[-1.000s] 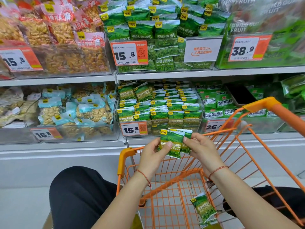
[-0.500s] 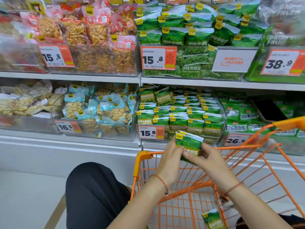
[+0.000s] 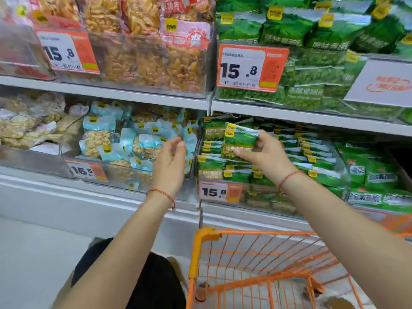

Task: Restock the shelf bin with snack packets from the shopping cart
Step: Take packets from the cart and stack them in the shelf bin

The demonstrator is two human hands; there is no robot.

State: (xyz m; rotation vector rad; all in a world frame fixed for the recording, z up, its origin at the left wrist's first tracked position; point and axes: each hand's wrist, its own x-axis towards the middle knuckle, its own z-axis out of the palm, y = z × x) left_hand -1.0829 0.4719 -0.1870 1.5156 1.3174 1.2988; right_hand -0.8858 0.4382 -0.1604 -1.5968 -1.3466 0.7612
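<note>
Shop aisle, white shelves stacked with clear plastic bins of snacks. Head view: my right hand (image 3: 265, 155) grips a small stack of green snack packets (image 3: 239, 139), glossy foil with yellow tags, held over the front left of the shelf bin (image 3: 289, 204) marked 15.8. My left hand (image 3: 170, 161) holds nothing, fingers loosely curled, in front of the neighbouring bin of pale blue nut packs (image 3: 100, 139). Half a second ago both hands held the stack above the orange wire shopping cart (image 3: 256, 264); now it is up at the bin.

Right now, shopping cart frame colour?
Orange shopping cart, clearest in the head view.
</note>
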